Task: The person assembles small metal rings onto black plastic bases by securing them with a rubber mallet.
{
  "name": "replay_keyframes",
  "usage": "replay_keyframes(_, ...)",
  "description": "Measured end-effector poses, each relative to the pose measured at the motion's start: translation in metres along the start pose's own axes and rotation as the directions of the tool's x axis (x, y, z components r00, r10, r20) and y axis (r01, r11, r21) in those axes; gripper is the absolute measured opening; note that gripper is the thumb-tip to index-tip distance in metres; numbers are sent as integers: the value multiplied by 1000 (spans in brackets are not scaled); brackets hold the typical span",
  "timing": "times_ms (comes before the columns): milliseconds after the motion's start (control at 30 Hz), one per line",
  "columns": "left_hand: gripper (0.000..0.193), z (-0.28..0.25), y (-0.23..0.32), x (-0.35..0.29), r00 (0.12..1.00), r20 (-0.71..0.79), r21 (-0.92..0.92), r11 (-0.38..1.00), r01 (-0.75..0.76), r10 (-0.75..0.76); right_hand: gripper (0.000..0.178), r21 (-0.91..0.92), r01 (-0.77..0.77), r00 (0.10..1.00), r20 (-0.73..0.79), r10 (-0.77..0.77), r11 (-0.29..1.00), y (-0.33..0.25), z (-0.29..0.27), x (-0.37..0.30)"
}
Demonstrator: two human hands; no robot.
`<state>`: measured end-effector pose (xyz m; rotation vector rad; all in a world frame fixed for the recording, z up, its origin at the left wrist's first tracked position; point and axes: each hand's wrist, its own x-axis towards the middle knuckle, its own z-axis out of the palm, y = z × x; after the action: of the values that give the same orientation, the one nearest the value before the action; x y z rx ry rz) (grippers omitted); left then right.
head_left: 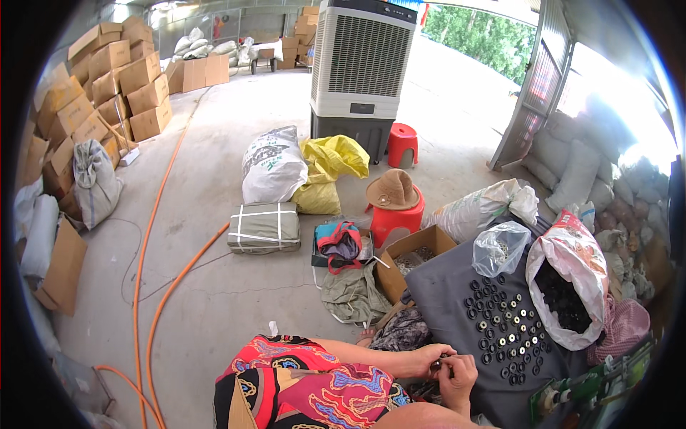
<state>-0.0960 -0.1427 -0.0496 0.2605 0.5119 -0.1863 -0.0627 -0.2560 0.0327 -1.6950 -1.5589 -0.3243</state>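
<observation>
A concrete floor [236, 300] stretches away toward an open doorway, with stacked cardboard boxes [107, 86] at the far left, a large air cooler [361, 64] at the far middle, and sacks and two red stools scattered between. At the near right a grey cloth [443, 300] is spread over a low surface, and rows of small black and pale rings [504, 322] are laid out on it. Beside them, further right, an open white bag [568, 279] full of dark rings is slumped, and a clear plastic bag [499, 247] is set just beyond the rows. An open cardboard box [411, 261] is placed at the cloth's far left corner.

The two hands are brought together at the near edge of the cloth, over the lap in patterned cloth. The left hand [425, 357] is closed, with its fingertips pressed against a small dark piece [439, 366]; the right hand [457, 375] is curled around the same piece from the near right. The piece is pinched between both hands, but its shape and long axis are too small to be made out.

From this joint grip the laid-out rings lie to the far right, near but not touching the hands. The right hand is the nearer one to them; the left is nearer to the box.
</observation>
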Motion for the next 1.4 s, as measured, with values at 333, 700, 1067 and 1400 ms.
replay_keyframes(333,22,-11,-1,0,984,158,88,994,68,-81,7,551,-570,746,36,665,609,39,11,-36)
replay_keyframes(700,18,-7,-10,-7,979,193,252,961,-116,68,9,388,-487,840,-37,542,782,45,5,-46)
replay_keyframes(1067,10,13,2,-27,962,28,448,857,-254,271,21,8,-474,881,6,474,880,31,-4,-23)
replay_keyframes(1400,19,12,0,3,997,60,341,938,-60,42,21,23,-584,799,-163,579,811,57,-37,-47)
